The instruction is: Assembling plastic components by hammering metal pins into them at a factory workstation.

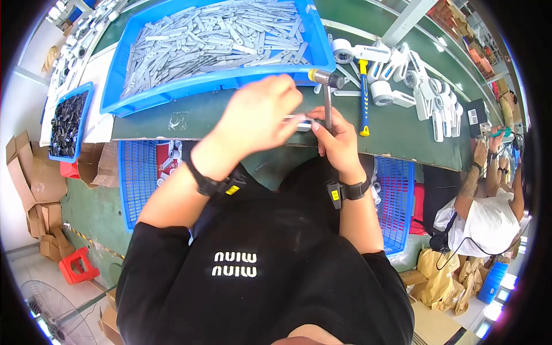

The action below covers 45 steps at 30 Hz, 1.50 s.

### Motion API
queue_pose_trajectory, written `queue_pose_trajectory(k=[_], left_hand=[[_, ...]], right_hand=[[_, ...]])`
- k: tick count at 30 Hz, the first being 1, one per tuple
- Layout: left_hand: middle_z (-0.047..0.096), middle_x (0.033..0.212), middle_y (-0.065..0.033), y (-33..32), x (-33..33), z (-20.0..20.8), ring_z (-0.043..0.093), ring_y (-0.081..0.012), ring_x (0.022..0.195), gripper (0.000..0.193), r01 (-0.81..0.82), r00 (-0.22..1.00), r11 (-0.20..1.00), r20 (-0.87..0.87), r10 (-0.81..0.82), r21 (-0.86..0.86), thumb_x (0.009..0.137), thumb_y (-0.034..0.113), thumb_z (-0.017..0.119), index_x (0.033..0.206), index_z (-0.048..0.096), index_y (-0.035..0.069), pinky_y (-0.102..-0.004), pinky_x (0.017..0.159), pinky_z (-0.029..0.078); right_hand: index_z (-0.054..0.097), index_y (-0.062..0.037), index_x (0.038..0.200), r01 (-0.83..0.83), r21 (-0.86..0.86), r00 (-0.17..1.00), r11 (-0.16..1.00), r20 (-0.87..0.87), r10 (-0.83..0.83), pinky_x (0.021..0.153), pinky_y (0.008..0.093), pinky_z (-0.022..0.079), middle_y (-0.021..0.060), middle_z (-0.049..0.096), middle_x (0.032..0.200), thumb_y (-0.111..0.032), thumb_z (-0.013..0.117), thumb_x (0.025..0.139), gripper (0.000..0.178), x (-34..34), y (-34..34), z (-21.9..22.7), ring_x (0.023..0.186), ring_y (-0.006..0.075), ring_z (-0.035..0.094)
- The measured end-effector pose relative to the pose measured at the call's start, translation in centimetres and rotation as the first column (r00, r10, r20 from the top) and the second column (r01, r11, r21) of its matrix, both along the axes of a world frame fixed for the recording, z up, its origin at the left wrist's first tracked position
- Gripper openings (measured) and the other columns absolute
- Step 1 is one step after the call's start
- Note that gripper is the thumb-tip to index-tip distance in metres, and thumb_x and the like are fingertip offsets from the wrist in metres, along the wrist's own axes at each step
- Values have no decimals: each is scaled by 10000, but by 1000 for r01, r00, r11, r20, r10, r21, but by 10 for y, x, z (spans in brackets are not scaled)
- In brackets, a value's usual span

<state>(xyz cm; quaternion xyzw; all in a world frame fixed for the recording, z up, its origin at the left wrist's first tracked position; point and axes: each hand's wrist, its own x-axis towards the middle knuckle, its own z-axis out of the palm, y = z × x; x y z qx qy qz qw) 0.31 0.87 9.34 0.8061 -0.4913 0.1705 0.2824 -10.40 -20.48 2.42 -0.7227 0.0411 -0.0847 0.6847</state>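
My left hand (261, 109) is bent over the table edge, fingers curled and thumb and fingertips closed at the end of a small white plastic part (305, 125). Against its other end presses the thumb of my right hand (338, 141). A hammer (328, 103) stands up out of my right hand, its metal shaft between the fingers and its head, with a yellow end and a dark end, above them. My fingers hide much of the white part. Right of the hammer lies another hammer (364, 103) with a blue and yellow handle.
Beyond my hands stands a blue tray (190, 80) heaped with grey strips. White round-ended plastic pieces (428, 92) crowd the table's right. A smaller blue tray (73, 156) of black parts is at left. Blue baskets (129, 190) flank my legs; another person (483, 224) works at far right.
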Motion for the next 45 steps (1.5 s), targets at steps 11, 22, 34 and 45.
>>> queue_pose_trajectory(k=[11,22,34,45], left_hand=[[816,1130,-139,104,262,6,767,-362,1094,226,-450,884,772,102,456,450,1014,110,674,1189,814,82,-468,970,603],[776,1352,-164,85,300,-8,722,-377,1266,345,-274,908,668,-43,417,692,1016,120,660,1318,819,170,-490,1091,567],[833,1100,-104,74,300,-13,787,-328,1093,181,-360,834,647,-79,547,672,837,143,857,1016,835,149,-459,964,616],[804,935,-158,70,167,47,782,-345,830,117,-242,966,954,-51,255,177,946,136,769,1046,783,75,-458,763,624]], right_hand=[[765,2,1239,27,79,998,996,53,-31,518,241,467,16,694,1101,-93,718,1071,198,-3,-4,-8,572,47,571],[774,7,1197,63,133,998,989,-5,-63,509,232,453,11,691,1013,-38,693,1054,170,-5,-5,-14,564,35,564],[775,12,1195,65,71,994,995,79,-70,522,239,445,16,666,1008,-61,700,1061,170,-8,-1,-14,574,46,570],[788,-19,1264,156,116,987,981,-62,-149,510,239,441,-26,645,778,-118,722,1065,232,-14,0,-15,564,37,559]])
